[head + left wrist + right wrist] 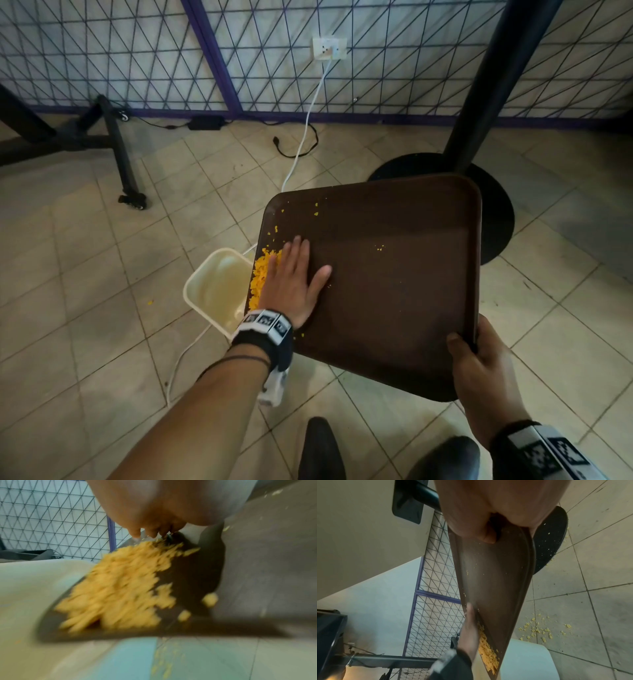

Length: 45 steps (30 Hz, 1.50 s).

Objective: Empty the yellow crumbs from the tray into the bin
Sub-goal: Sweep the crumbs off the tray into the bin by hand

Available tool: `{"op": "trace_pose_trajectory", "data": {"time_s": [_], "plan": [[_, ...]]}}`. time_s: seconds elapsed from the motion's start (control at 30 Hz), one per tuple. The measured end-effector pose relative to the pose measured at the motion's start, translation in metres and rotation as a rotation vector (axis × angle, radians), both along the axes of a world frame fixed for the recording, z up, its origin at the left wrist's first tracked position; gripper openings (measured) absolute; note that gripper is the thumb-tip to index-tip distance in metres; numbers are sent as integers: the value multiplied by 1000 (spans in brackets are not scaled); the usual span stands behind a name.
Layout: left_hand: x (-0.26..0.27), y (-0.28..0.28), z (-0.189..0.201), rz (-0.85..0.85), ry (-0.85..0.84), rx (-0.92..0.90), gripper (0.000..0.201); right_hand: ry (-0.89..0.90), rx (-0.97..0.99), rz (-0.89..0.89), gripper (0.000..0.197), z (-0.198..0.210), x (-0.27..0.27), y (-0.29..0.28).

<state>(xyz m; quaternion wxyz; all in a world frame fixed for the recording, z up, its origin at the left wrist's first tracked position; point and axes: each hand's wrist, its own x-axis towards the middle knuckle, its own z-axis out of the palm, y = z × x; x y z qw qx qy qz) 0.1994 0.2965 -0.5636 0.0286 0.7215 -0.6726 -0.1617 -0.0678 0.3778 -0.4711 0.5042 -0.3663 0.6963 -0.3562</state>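
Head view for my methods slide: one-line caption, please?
Left hand sweeps yellow crumbs off tilted brown tray, gripped by right hand, toward cream bin.

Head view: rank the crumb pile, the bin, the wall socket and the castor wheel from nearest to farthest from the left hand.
From the left hand:
1. Crumb pile, touching the hand's outer edge, on the tray.
2. Bin, just past the tray's left edge, on the floor.
3. Castor wheel, farther up and left.
4. Wall socket, on the back wall.
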Motion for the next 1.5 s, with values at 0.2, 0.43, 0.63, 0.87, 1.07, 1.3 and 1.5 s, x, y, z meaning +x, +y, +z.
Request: {"op": "trace_pose_trajectory", "data": {"time_s": [0.2,0.43,0.63,0.87,1.07,1.3,1.5], "plan": [[35,23,-5,31,-66,44,81,-5,-9,-6,32,-1,-3,0],[-23,20,11,-124,14,-50,75,-10,-1,-20,36,0,2,-2],[16,68,-18,-92,-151,91,80,-10,6,-28,35,-1,1,0],[43,-1,12,29,-26,-60,80,-26,-3,-7,33,0,2,-2],[58,-76,16,50,-29,80,96,-19,-15,-3,34,0,3,-2],[64,-7,-7,38,10,142,89,-6,-30,-15,32,1,4,2],[69,56,-17,13,5,157,80,-1,-36,-25,30,3,6,2]]}}
